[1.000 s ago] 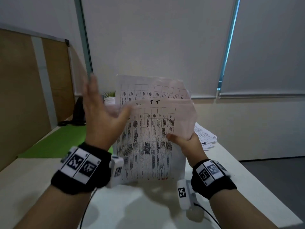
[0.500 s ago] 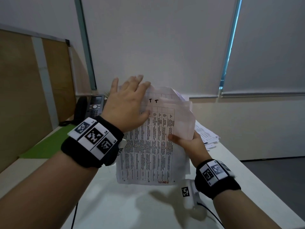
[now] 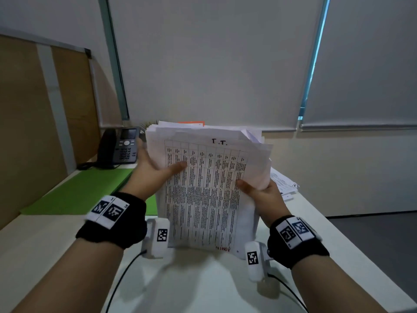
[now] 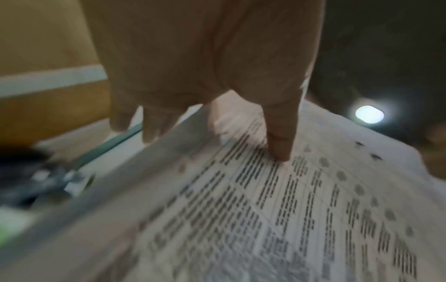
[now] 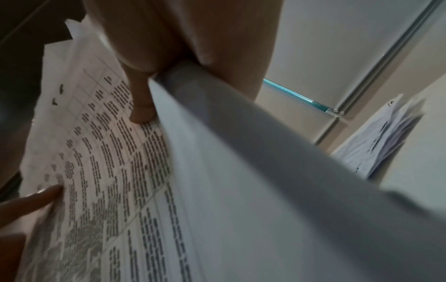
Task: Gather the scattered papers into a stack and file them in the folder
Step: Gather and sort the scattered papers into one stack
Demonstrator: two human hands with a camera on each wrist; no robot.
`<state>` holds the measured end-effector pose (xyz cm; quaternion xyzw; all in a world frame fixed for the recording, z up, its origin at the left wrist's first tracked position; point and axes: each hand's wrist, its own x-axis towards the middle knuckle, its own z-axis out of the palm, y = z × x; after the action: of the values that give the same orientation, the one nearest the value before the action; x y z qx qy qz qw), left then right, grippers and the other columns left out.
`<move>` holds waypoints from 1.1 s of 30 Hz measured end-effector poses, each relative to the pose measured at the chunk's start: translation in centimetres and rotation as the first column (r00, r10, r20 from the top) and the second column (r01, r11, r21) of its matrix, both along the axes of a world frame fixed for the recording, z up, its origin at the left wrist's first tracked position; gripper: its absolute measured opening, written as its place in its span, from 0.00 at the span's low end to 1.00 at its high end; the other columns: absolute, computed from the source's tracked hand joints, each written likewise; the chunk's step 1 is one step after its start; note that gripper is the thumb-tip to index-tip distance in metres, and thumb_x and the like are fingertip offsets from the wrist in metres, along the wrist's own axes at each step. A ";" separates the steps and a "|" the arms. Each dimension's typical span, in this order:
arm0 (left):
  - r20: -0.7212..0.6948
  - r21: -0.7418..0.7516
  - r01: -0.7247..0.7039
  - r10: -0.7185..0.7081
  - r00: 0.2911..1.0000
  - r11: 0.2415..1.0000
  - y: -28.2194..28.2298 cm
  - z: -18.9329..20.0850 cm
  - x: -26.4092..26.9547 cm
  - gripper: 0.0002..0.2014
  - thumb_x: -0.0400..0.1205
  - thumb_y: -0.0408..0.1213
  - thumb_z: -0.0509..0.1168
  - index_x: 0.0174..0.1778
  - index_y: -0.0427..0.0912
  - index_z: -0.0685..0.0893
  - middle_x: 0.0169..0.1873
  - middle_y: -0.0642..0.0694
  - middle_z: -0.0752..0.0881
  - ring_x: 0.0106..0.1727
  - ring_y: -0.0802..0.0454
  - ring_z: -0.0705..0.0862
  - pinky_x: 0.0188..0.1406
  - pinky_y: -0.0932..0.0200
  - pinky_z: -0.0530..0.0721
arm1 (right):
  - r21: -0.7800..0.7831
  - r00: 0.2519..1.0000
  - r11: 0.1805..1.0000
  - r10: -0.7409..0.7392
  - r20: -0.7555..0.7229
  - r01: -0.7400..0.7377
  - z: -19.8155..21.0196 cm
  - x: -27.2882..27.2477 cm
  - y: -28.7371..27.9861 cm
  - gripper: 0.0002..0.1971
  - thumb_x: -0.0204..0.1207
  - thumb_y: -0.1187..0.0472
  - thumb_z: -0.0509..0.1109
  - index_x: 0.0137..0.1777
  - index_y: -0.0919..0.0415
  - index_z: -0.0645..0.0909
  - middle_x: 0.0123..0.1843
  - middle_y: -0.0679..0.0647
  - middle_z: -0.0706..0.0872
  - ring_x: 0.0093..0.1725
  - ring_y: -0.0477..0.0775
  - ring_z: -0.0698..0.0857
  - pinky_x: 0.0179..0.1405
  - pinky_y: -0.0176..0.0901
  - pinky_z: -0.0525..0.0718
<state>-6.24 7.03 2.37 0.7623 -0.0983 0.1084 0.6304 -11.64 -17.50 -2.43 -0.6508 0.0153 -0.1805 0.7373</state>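
A thick stack of printed papers (image 3: 209, 188) stands upright on its bottom edge on the white table (image 3: 203, 285), its front sheet a table of text. My left hand (image 3: 155, 168) grips the stack's left edge, thumb on the front sheet and fingers behind. My right hand (image 3: 259, 190) grips the right edge the same way. The left wrist view shows the thumb (image 4: 280, 137) pressed on the papers (image 4: 289, 209). The right wrist view shows the right thumb (image 5: 142, 103) on the front sheet and the stack's edge (image 5: 241, 152). An orange edge (image 3: 191, 122) shows behind the stack's top; what it is cannot be told.
A green mat (image 3: 74, 190) lies on the table's left. A black desk phone (image 3: 119, 147) stands at the back left by a brown partition (image 3: 33, 123). More loose papers (image 3: 282, 181) lie at the right, near the table's edge. Cables trail from both wrists.
My left hand has come down from over the top of the stack to grip its left edge. The stack stands lower and squarer. The right hand has kept its hold.
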 end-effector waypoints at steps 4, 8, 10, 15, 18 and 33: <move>0.055 -0.221 -0.028 0.041 0.998 0.975 -0.9 -1.1 -0.5 0.23 0.73 0.34 0.73 0.63 0.42 0.76 0.54 0.47 0.87 0.55 0.49 0.86 0.63 0.42 0.82 | -0.004 0.993 0.994 -0.109 0.034 0.109 0.5 0.2 0.9 0.16 0.64 0.59 0.81 0.51 0.52 0.82 0.51 0.51 0.90 0.50 0.52 0.89 0.57 0.53 0.86; 0.258 -0.266 -0.132 0.202 0.945 0.955 -1.8 -0.2 -2.3 0.15 0.80 0.31 0.66 0.59 0.49 0.74 0.46 0.57 0.84 0.47 0.61 0.84 0.41 0.68 0.84 | -0.189 0.974 0.967 -0.137 0.178 0.171 1.7 -0.4 2.3 0.32 0.63 0.48 0.80 0.65 0.41 0.68 0.55 0.37 0.83 0.55 0.40 0.83 0.53 0.40 0.84; 0.271 -0.227 -0.143 0.204 0.941 0.963 -1.5 -0.5 -3.2 0.17 0.80 0.29 0.65 0.61 0.48 0.70 0.45 0.57 0.81 0.45 0.61 0.83 0.37 0.67 0.81 | -0.160 0.981 0.984 -0.049 0.186 0.079 2.3 -0.7 2.0 0.24 0.70 0.50 0.75 0.64 0.43 0.70 0.55 0.39 0.84 0.53 0.36 0.85 0.52 0.33 0.84; 0.076 -0.208 -0.098 0.116 0.990 0.973 -0.3 -2.2 -3.5 0.27 0.79 0.28 0.66 0.70 0.43 0.61 0.56 0.50 0.80 0.54 0.53 0.82 0.57 0.52 0.79 | -0.082 0.999 0.996 0.038 -0.023 -0.040 2.2 -0.9 0.1 0.12 0.71 0.55 0.75 0.54 0.56 0.85 0.53 0.57 0.91 0.49 0.56 0.90 0.55 0.54 0.87; 0.083 -0.164 -0.120 0.135 0.987 0.979 -0.6 -2.4 -3.3 0.18 0.82 0.34 0.64 0.66 0.47 0.69 0.55 0.49 0.84 0.57 0.47 0.84 0.65 0.41 0.80 | -0.230 0.992 0.965 -0.112 0.065 0.124 2.0 -0.9 1.5 0.19 0.68 0.51 0.78 0.57 0.51 0.80 0.53 0.50 0.89 0.50 0.49 0.88 0.50 0.44 0.85; 0.119 -0.270 -0.013 0.047 0.992 0.963 0.2 -2.8 -2.9 0.24 0.81 0.21 0.59 0.70 0.48 0.69 0.54 0.55 0.84 0.54 0.61 0.83 0.55 0.65 0.82 | -0.188 0.899 0.943 -0.183 0.399 0.275 5.8 -0.9 0.5 0.11 0.73 0.66 0.74 0.35 0.52 0.78 0.34 0.45 0.81 0.34 0.46 0.78 0.39 0.50 0.80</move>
<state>-9.13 7.20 -0.47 0.6629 -0.1103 0.1775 0.7189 -12.53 -16.99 3.41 -0.6818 -0.0709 -0.3884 0.6159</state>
